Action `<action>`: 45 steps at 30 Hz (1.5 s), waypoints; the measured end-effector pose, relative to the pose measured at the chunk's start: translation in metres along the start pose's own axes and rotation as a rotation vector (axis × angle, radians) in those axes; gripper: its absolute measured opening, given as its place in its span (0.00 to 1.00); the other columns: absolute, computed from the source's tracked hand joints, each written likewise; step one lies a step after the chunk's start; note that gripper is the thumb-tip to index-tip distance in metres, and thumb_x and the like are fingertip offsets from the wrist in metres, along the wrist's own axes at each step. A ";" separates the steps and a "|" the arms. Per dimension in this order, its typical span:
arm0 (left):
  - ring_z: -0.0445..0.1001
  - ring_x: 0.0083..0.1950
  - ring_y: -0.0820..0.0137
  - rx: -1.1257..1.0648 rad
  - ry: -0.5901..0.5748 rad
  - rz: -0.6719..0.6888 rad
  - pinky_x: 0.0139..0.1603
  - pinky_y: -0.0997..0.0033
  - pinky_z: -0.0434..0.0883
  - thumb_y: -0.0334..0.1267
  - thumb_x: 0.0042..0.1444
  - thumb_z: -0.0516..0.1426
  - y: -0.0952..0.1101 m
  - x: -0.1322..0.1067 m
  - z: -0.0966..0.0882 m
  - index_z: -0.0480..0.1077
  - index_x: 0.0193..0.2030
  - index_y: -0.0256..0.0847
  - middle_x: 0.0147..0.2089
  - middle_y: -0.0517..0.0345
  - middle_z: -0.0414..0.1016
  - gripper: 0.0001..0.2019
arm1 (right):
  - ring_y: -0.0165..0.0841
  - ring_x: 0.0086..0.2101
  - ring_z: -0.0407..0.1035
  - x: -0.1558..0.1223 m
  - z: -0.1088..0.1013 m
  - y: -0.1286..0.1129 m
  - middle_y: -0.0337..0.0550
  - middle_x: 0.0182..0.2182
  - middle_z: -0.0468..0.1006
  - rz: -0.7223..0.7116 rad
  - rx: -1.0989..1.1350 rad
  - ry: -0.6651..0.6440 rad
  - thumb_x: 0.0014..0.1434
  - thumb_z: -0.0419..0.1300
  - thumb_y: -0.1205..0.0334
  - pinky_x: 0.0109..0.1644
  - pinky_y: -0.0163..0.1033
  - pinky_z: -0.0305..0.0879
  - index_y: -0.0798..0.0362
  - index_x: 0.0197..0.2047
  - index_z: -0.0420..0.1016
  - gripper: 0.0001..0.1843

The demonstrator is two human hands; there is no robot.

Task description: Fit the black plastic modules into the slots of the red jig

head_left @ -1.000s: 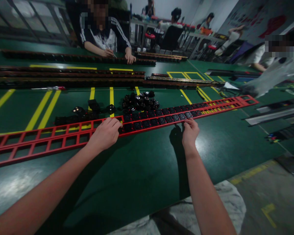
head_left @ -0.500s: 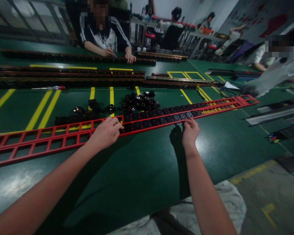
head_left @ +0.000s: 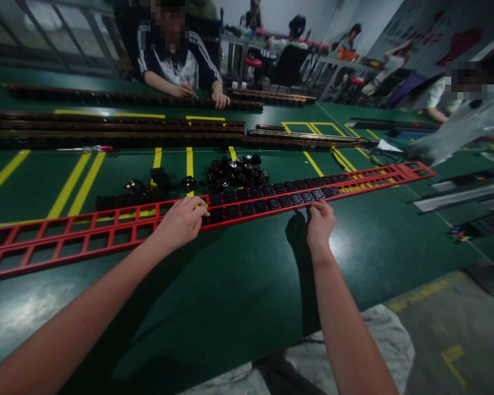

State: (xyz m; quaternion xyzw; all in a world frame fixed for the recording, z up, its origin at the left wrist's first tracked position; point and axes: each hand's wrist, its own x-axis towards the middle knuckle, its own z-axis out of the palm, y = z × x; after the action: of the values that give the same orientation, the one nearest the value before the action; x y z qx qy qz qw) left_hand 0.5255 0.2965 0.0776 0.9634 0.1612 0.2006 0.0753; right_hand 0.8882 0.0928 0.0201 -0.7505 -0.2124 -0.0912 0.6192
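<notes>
A long red frame [head_left: 125,224] with two rows of square openings runs across the green table. Black socket modules [head_left: 260,205] fill the middle stretch of both rows; the left part has bare openings. My left hand [head_left: 184,220] lies over the frame at the left end of the modules, fingers curled down and closed on it; the fingertips are partly hidden. At the near rail, right of the middle, my right hand [head_left: 321,220] is closed in a pinch on the frame's edge. Just behind the frame is a pile of loose black modules [head_left: 236,172].
More black parts [head_left: 148,189] lie left of the pile. A screwdriver [head_left: 101,148] rests before long dark rails [head_left: 115,131]. Across the table a person [head_left: 177,66] works at another rail. Clear plastic film [head_left: 448,131] and metal strips [head_left: 456,200] are on the right.
The view has shifted very slightly. Both my hands keep their places on the red frame, and nothing has visibly been picked up or let go.
</notes>
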 end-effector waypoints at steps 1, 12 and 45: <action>0.69 0.45 0.60 0.003 -0.002 0.001 0.45 0.58 0.70 0.27 0.64 0.48 0.000 0.000 0.000 0.74 0.41 0.38 0.45 0.48 0.74 0.12 | 0.41 0.53 0.70 0.000 0.000 0.000 0.47 0.48 0.76 0.000 -0.001 -0.001 0.48 0.59 0.61 0.65 0.53 0.60 0.52 0.33 0.79 0.10; 0.68 0.47 0.56 0.033 -0.031 -0.013 0.47 0.52 0.69 0.26 0.62 0.49 0.003 0.001 0.000 0.72 0.44 0.39 0.47 0.46 0.73 0.12 | 0.41 0.52 0.70 0.000 -0.001 -0.003 0.47 0.47 0.77 -0.016 0.001 -0.008 0.48 0.59 0.61 0.65 0.53 0.60 0.52 0.32 0.79 0.09; 0.67 0.48 0.60 -0.143 -0.062 -0.003 0.46 0.57 0.70 0.38 0.66 0.54 -0.007 -0.003 -0.003 0.75 0.49 0.39 0.44 0.49 0.71 0.11 | 0.41 0.52 0.70 -0.001 -0.001 -0.006 0.47 0.46 0.76 0.000 0.006 -0.015 0.48 0.59 0.61 0.65 0.53 0.60 0.53 0.32 0.78 0.09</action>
State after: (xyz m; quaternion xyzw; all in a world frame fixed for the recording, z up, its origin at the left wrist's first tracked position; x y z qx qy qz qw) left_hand 0.5197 0.3024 0.0776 0.9611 0.1456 0.1814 0.1489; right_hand 0.8847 0.0927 0.0255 -0.7492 -0.2174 -0.0851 0.6198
